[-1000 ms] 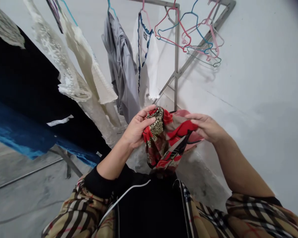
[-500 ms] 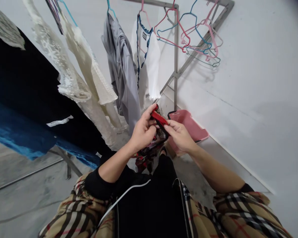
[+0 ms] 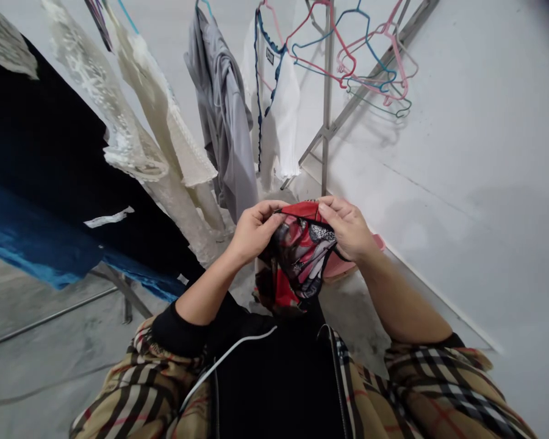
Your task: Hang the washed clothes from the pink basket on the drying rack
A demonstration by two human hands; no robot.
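Observation:
A patterned garment [image 3: 302, 253] in red, black, grey and pink hangs between my two hands, its red upper edge pulled fairly straight. My left hand [image 3: 256, 228] pinches the left end of that edge between thumb and fingers. At the other end, my right hand [image 3: 345, 225] grips the edge, thumb on the near side. The lower part of the cloth drops in folds in front of my legs. What kind of garment it is, I cannot tell. Behind it and my right hand, a pink basket [image 3: 341, 266] is mostly hidden.
On a metal rack [image 3: 328, 97] ahead hang a grey garment [image 3: 226, 116], a white top with blue trim [image 3: 286, 116] and several bare hangers [image 3: 370, 49]. Cream lacy clothes [image 3: 132, 140] and a black and blue cloth [image 3: 73, 183] hang at left. A white wall [image 3: 494, 152] bounds the right.
My hands have moved apart, spreading the red edge between them. More of the patterned cloth now shows, and it covers more of the basket.

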